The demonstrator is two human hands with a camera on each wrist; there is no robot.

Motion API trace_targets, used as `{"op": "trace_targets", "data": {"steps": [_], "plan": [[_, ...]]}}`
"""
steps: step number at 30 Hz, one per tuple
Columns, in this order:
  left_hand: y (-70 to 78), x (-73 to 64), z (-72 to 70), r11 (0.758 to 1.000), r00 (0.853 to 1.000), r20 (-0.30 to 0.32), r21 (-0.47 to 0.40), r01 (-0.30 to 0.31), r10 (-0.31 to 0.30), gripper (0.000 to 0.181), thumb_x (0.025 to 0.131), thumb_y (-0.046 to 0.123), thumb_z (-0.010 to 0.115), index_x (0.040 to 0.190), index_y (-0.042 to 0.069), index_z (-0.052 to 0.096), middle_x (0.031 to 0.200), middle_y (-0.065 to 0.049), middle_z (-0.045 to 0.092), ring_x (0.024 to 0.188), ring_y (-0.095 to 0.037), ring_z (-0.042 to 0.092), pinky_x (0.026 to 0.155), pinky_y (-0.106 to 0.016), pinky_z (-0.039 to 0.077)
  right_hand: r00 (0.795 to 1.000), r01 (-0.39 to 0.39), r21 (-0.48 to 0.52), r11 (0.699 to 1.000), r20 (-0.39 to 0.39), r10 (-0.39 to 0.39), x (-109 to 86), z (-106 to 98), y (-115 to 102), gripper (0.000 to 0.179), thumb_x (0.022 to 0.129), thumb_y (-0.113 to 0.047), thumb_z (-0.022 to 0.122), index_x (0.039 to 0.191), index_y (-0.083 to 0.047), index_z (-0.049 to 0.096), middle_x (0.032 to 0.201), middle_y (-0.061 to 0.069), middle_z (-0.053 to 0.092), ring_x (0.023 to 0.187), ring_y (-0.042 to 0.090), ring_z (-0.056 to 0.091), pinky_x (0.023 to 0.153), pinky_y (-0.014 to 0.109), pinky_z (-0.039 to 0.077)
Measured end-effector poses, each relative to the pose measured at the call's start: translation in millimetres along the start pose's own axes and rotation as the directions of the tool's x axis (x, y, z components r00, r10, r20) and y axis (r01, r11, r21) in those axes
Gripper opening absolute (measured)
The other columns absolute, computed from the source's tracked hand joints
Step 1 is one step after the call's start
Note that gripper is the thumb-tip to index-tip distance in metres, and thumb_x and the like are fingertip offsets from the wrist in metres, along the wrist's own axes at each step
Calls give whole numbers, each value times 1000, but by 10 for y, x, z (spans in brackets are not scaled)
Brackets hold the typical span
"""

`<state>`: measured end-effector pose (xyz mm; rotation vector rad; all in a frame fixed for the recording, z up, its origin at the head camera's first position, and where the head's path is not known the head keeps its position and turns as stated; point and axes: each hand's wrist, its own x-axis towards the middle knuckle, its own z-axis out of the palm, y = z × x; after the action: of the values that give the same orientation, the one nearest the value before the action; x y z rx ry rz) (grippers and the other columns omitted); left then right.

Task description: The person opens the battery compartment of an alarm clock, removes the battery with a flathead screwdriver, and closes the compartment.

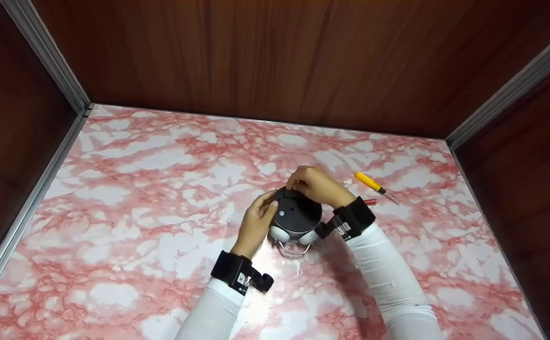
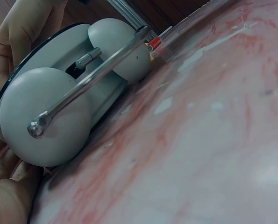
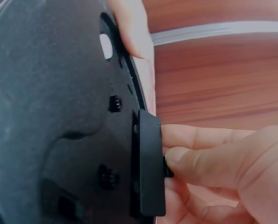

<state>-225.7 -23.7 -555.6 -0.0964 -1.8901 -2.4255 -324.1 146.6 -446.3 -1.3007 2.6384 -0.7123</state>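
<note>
A twin-bell alarm clock [image 1: 303,215] lies face down, its black back upward and its two white bells [image 2: 45,116] toward me. A metal handle [image 2: 85,84] arches over the bells in the left wrist view. My left hand [image 1: 256,219] grips the clock's left side, thumb on the edge of the back. At the far edge, my right hand [image 1: 319,185] pinches the small tab of a black battery cover [image 3: 151,168] between thumb and finger. That cover stands tilted up at the rim of the clock's back in the right wrist view.
A yellow-handled screwdriver [image 1: 369,182] lies right of the clock. Close by, a red battery [image 1: 370,202] shows partly behind my right wrist. Dark wood panels [image 1: 265,61] wall the marbled red-and-white table [image 1: 152,189] at the back and sides.
</note>
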Motion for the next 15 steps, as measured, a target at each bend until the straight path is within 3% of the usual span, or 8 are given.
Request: {"op": "trace_targets", "data": {"steps": [15], "plan": [[-11, 12, 3, 1000, 1000, -11, 11, 2, -1, 42, 105, 16, 58, 143, 0, 53, 139, -17, 59, 127, -27, 59, 107, -31, 48, 999, -48, -6, 999, -15, 47, -20, 59, -48, 17, 93, 10, 61, 94, 3, 76, 95, 15, 72, 94, 29, 67, 87, 43, 57]]}}
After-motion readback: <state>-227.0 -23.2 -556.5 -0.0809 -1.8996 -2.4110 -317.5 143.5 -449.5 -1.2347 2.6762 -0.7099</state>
